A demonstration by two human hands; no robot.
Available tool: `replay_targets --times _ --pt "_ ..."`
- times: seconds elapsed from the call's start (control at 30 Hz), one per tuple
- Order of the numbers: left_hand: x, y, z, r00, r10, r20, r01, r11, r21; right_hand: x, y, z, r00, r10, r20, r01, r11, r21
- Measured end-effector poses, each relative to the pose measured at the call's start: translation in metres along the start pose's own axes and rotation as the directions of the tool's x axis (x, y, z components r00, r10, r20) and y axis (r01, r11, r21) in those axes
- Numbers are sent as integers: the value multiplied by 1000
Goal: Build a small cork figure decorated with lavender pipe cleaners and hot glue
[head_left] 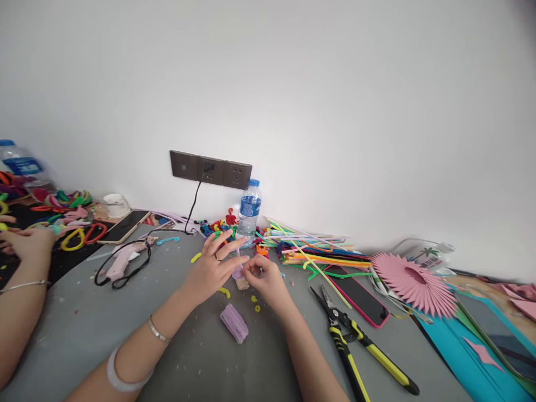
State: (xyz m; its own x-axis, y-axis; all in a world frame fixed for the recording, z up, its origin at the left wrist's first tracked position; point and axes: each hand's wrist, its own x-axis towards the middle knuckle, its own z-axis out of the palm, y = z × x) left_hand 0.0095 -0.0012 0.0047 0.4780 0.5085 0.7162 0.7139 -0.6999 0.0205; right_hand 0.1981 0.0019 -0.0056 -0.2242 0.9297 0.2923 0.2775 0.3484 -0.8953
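Note:
A light purple pipe cleaner, curled at its lower part, stands between my two hands in the middle of the table. My right hand pinches it, thumb and index finger together. My left hand has its fingers stretched out and apart; its thumb and index finger lie beside the upper stem of the pipe cleaner, and whether they touch it I cannot tell. Nearer to me lies a purple ribbed bundle. Small yellow curled pieces and a tan block are close below my hands.
Behind my hands stands a water bottle, beside a pile of colourful pipe cleaners. Pliers, a phone and a pink pleated paper ring lie right. Left are a corded glue gun and another person's hand.

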Motion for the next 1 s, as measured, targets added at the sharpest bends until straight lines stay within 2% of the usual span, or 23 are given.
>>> replay_targets --times 0.07,0.1,0.27,0.37,0.57,0.73,1.0 --pt "-1 1 1 998 3 68 -5 1000 27 0 -1 0 999 -41 -18 41 999 -16" --pt "-1 1 2 998 -11 68 8 999 32 0 -1 -1 999 -45 -26 45 999 -14" --pt "0 -3 4 995 -76 -70 78 997 30 1 -1 -4 998 -8 -60 9 1000 13" --pt "0 -6 6 992 -95 -85 96 995 5 1 0 -4 997 14 -79 -11 999 36" --pt "-4 -10 13 993 -118 -9 116 985 -127 3 4 -4 991 101 -88 -90 988 123" --pt "-6 -8 16 985 -173 13 172 966 -195 5 7 -5 984 150 -100 -126 970 209" --pt "-9 -6 22 971 -232 59 239 931 -274 8 13 0 952 235 -195 -164 932 322"
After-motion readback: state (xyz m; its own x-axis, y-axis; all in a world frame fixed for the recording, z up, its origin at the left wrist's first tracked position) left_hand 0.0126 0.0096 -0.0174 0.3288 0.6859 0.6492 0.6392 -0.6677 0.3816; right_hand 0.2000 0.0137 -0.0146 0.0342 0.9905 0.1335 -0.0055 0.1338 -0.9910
